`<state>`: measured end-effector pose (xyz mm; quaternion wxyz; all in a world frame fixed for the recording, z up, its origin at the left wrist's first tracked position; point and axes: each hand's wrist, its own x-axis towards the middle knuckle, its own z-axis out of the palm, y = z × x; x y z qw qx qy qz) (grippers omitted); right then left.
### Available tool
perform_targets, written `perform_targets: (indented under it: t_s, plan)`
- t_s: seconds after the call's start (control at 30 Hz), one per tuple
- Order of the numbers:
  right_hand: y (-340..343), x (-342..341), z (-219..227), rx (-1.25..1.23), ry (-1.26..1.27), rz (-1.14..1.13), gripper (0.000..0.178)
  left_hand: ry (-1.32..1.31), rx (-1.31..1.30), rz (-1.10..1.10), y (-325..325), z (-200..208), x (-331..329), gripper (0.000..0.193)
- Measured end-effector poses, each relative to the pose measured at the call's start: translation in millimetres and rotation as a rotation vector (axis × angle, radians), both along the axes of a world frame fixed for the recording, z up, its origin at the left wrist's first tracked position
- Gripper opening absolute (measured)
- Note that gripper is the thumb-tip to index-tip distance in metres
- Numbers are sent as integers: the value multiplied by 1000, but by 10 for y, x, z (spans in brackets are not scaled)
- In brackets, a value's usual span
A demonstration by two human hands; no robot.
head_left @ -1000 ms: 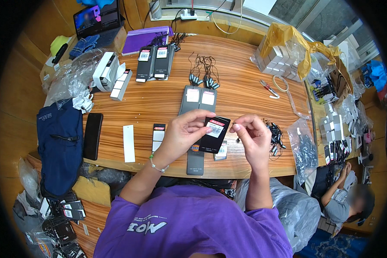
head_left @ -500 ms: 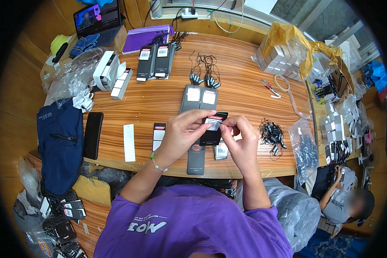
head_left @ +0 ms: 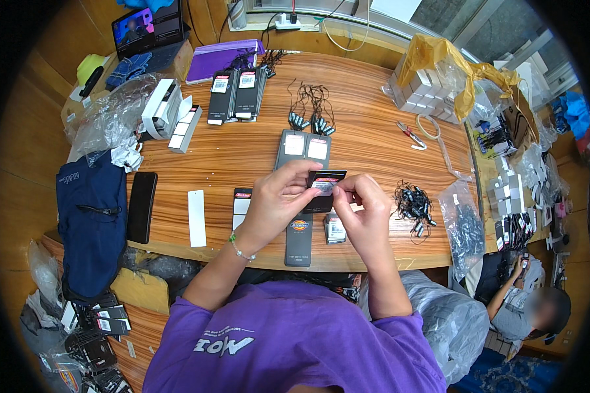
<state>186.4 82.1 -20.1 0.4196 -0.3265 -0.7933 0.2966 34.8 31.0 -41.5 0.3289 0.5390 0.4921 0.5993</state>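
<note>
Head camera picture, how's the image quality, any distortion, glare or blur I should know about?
Head view: strong fisheye, the wooden table edges bow and a black ring fills the corners; soft even light with mild sheen on the plastic bags; the left hand, right hand and black card are sharp; a seated person's face at lower right is blurred.

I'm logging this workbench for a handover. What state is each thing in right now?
Small black card tag with white label: off the table, held by both hands.
Left hand: gripping the tag's left edge.
Right hand: fingertips pinched at the tag's right edge.
Black smartphone: flat, screen dark.
Laptop: open, screen lit.
Clear plastic bag of small black pieces: open, hanging over the table's edge.
Long black hang tag: flat on the wooden table.
</note>
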Motion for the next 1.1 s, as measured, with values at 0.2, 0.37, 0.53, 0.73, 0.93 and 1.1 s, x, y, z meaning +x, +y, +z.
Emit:
perform_targets:
  t_s: [0.2, 0.37, 0.53, 0.73, 0.93, 1.1]
  plan:
    - [26, -45, -3, 126, -24, -31, 9, 1, -15, 11, -13, 28, 3, 32]
    - [31, -65, -11, 138, -22, -30, 10, 54, -16, 51, -15, 38, 42, 27]
    - [49, -62, -66, 130, -24, -39, 8, 138, -9, 61, -24, 70, 59, 28]
    - [17, -61, -160, -530, 338, 51, 7, 269, -3, 72, -43, 139, 67, 27]
    - [46, -10, -263, -917, 640, 224, 6, 321, 99, 53, -47, 110, 58, 27]
    - [-99, -83, -196, -291, 252, -61, 7, 289, 155, 97, -72, 76, 82, 27]
